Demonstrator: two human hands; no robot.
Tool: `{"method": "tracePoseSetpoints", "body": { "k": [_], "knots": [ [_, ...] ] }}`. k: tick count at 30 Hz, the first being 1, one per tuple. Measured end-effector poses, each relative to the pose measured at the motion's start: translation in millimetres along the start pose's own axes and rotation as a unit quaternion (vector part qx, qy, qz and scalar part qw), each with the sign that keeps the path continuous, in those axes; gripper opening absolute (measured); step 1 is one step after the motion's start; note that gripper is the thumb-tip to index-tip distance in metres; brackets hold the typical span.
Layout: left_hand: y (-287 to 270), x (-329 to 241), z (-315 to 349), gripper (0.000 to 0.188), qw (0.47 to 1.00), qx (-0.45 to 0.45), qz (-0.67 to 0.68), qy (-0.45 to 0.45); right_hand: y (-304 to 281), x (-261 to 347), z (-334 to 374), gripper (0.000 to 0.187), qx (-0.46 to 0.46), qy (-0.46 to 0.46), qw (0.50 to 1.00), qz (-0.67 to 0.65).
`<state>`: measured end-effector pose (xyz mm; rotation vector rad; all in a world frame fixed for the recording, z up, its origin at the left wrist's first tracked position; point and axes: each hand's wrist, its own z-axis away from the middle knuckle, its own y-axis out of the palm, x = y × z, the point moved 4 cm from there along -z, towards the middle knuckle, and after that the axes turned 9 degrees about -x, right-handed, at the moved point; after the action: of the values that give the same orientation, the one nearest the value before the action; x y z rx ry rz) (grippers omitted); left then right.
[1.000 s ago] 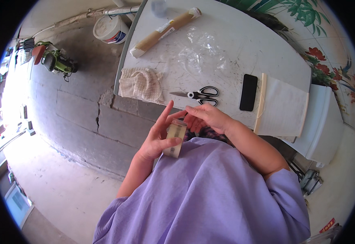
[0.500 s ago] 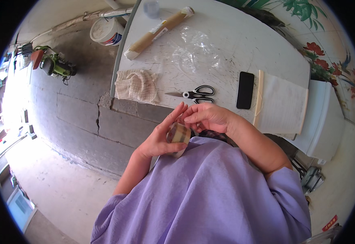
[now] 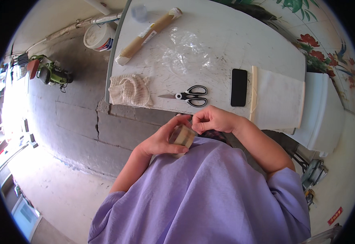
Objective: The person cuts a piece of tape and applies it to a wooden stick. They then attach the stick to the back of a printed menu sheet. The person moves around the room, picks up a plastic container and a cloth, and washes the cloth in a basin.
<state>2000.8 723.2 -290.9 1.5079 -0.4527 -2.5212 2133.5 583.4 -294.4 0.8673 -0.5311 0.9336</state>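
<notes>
1. Left hand (image 3: pixel 161 140) gripping roll of tape (image 3: pixel 182 136), just below scissors (image 3: pixel 189 95).
2. Right hand (image 3: pixel 212 119) pinched shut at roll's edge.
3. Brown paper roll (image 3: pixel 149 35), white label, well above scissors on surface (image 3: pixel 226 44).

two hands working a roll of tape close to the chest, beside a white table.

the left hand (image 3: pixel 161 140) cups a roll of tape (image 3: pixel 182 136) from below, fingers wrapped around it, while the right hand (image 3: pixel 212 120) pinches with thumb and fingertips at the roll's upper edge, touching it. just beyond the hands, on the white table (image 3: pixel 234 44), lie black-handled scissors (image 3: pixel 187 96), a dark phone (image 3: pixel 239 87), a crumpled cloth (image 3: pixel 129 90) at the near corner, clear plastic wrap (image 3: pixel 183 53), a long paper-wrapped roll (image 3: pixel 149 35) and a pale board (image 3: pixel 278 99) at the right end. a white bucket (image 3: pixel 97 37) stands on the concrete floor left of the table.
</notes>
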Motion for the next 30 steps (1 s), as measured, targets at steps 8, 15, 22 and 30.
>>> {"method": "tracePoseSetpoints", "body": {
  "k": [8,15,22,30],
  "knots": [
    [17.2,-8.0,-5.2,0.104,0.975,0.062,0.206,-0.055,7.6,-21.2,30.1,0.022,-0.044,-0.089,0.962,-0.254],
    [14.2,-2.2,-21.2,0.102,0.965,0.16,0.207,0.002,12.0,-23.9,45.1,0.022,-0.079,-0.141,0.931,-0.327],
    [4.2,30.7,-69.9,0.044,0.972,-0.099,0.215,0.015,-1.2,-18.2,81.1,0.021,-0.186,-0.216,0.94,-0.188],
    [30.7,70.6,-123.6,0.049,0.831,-0.447,0.221,-0.245,-35.7,-16.7,96.5,0.017,-0.373,-0.262,0.888,-0.056]
  ]
}}
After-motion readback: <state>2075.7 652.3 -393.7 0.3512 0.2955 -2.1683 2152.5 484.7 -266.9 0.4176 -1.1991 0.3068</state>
